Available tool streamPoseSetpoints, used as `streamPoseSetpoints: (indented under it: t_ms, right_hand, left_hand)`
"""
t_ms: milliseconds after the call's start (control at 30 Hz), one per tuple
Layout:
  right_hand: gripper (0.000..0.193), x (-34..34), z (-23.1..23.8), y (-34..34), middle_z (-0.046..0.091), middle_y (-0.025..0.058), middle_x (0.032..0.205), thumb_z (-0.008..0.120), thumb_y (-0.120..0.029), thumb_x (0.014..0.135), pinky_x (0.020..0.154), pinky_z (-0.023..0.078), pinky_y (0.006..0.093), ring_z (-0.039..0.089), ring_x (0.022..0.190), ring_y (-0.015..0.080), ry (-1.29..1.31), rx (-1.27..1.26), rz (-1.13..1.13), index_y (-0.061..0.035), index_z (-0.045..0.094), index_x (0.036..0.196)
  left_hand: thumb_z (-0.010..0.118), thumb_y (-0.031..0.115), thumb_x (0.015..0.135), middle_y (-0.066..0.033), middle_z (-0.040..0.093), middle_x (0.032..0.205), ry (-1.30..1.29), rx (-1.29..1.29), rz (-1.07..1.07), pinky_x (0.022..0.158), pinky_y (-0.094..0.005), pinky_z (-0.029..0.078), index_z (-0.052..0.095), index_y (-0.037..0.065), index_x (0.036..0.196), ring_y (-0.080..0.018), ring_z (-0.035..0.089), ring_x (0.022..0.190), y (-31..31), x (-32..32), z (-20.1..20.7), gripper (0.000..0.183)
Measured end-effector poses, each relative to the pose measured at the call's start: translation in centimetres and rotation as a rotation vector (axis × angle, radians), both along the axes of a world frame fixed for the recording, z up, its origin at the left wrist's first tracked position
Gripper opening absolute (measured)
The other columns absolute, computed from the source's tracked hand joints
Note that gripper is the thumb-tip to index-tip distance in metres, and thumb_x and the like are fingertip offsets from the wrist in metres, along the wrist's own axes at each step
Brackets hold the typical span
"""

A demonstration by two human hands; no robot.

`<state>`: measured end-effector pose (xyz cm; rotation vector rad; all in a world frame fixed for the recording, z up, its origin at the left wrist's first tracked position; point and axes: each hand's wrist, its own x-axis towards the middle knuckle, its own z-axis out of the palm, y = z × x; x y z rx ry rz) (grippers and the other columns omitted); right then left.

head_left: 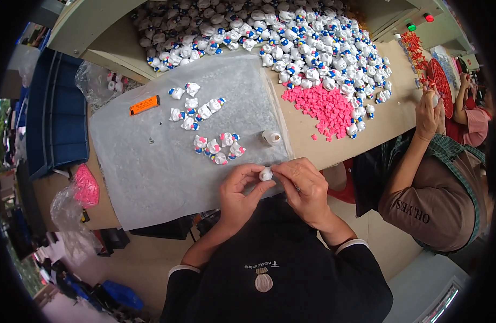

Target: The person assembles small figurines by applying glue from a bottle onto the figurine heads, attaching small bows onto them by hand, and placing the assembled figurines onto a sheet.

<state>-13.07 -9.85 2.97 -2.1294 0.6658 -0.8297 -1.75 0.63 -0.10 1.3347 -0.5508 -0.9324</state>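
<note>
The left hand (240,191) pinches the white figure (265,174) at the table's (299,141) near edge; the right hand (306,189) has its fingertips at the figure's side, whether gripping anything I cannot tell; best brace it firmly, press lightly, avoid knocking the bottle (271,138).

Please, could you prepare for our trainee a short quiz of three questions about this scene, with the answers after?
1. What is between the fingertips of the left hand and right hand? a) a spoon; b) a white figure; c) a red disc.
2. True or false: the bottle is on the sheet.
3. What colour are the loose pieces at the near edge of the big heap?

Key: 1. b; 2. true; 3. pink.
</note>
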Motion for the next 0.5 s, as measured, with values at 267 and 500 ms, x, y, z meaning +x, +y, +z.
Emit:
streamPoseSetpoints:
  t_ms: [267,500]
  right_hand:
    - [0.019,-0.7,0.8,-1.2,0.065,0.0098,0.076,0.071,0.004,0.068,0.062,0.048,0.0307,0.060,0.070,0.0213,0.083,0.222,0.062,-0.0011,0.069,0.087]
    - [0.017,-0.7,0.2,-1.5,0.065,0.0087,0.075,0.073,0.001,0.068,0.061,0.047,0.0311,0.058,0.068,0.0211,0.024,0.136,0.147,-0.0007,0.069,0.085]
  left_hand:
    - [0.071,-0.004,0.076,-0.0076,0.063,0.096,-0.018,-0.031,-0.084,0.077,-0.0234,0.051,0.062,-0.003,0.101,-0.0121,0.062,0.086,0.5,0.7,-0.2,0.027]
    - [0.066,-0.004,0.080,-0.0107,0.064,0.104,0.060,0.054,-0.128,0.081,-0.0241,0.050,0.062,-0.002,0.110,-0.0128,0.062,0.093,0.4,0.8,0.5,0.030]
